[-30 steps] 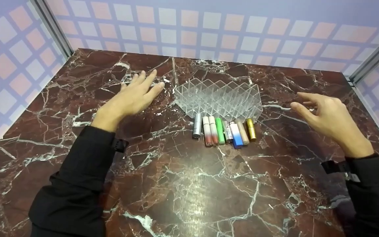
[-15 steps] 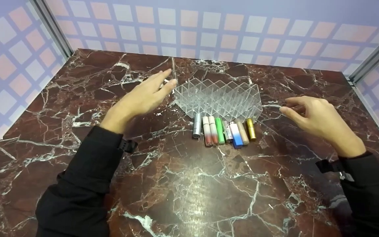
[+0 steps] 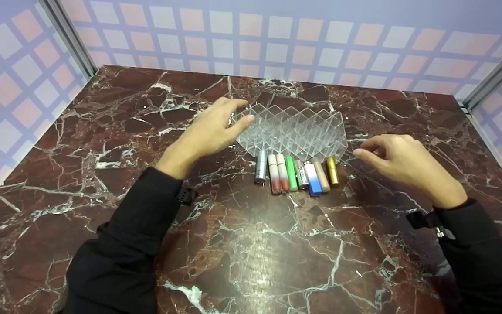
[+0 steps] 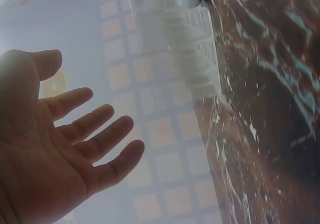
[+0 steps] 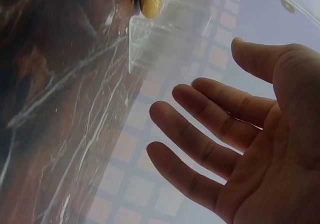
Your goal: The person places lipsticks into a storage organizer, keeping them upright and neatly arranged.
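A clear plastic organizer (image 3: 293,131) with diamond-shaped compartments stands on the table. In front of it lies a row of lipstick-like tubes: silver (image 3: 260,168), two white-to-red ones (image 3: 278,174), green (image 3: 291,174), a small grey patterned one (image 3: 302,174), white-and-blue (image 3: 313,179), beige (image 3: 320,174) and gold (image 3: 333,172). My left hand (image 3: 214,131) reaches the organizer's left end in the head view; in the left wrist view its fingers (image 4: 107,166) are spread, apart from it. My right hand (image 3: 401,159) hovers right of the gold tube, fingers loosely bent, holding nothing.
The dark red marbled tabletop (image 3: 251,253) extends around the organizer and toward the front. Checkered panels (image 3: 277,39) stand along the back and both sides, with metal posts (image 3: 70,39) at the back corners.
Both hands have moved inward toward the organizer, the left one to the right and the right one to the left. The organizer and the tubes have stayed put.
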`<state>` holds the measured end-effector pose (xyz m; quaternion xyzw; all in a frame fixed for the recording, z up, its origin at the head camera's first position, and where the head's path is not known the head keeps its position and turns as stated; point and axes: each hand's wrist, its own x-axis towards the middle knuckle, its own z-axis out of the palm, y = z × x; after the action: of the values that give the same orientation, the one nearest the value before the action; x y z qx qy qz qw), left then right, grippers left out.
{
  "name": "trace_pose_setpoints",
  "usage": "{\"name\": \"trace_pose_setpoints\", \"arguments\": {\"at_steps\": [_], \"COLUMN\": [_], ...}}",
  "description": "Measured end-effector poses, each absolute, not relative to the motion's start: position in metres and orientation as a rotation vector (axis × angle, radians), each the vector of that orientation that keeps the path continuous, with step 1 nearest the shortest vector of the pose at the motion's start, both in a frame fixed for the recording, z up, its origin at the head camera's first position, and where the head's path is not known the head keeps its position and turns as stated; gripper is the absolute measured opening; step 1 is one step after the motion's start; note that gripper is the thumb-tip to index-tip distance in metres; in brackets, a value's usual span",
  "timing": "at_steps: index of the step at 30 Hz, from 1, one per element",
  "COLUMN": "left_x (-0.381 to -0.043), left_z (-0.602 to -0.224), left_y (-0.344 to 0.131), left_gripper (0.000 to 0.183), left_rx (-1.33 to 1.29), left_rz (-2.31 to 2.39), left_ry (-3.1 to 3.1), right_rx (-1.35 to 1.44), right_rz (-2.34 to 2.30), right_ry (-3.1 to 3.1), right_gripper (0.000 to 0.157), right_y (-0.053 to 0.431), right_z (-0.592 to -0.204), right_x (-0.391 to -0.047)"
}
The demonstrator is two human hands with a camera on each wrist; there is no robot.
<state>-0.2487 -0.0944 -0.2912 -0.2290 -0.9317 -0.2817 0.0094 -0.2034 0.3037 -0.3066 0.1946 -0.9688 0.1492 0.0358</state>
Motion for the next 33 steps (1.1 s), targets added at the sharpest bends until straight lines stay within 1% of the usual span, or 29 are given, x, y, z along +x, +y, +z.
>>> {"name": "trace_pose_setpoints", "arguments": {"at_steps": [7,16,23,33], "left_x": [-0.247,-0.247,-0.246,-0.244], "left_z": [-0.293,-0.295,-0.296,-0.301], "left_y": [-0.075,-0.059,-0.047,-0.033], "left_gripper": [0.049,0.043,0.037,0.033], "left_rx": [-0.726,-0.774,-0.834,-0.907], "left_rz": [-0.918,-0.86,-0.865,-0.862], "left_ry": [-2.858,-2.858,-2.864,-2.876], "right_rx": [0.686,0.691,0.73,0.753], "right_rz": [0.399,0.357,0.317,0.312], "right_ry": [-3.054,-3.203,-3.249,-3.31], "right_gripper": [0.048,0.049,0.044,0.048], "right_y": [0.29,0.278,0.273,0.268], "right_z": [-0.317,-0.326,-0.333,-0.334], "right_x": [-0.205,-0.208,-0.21,-0.211]}}
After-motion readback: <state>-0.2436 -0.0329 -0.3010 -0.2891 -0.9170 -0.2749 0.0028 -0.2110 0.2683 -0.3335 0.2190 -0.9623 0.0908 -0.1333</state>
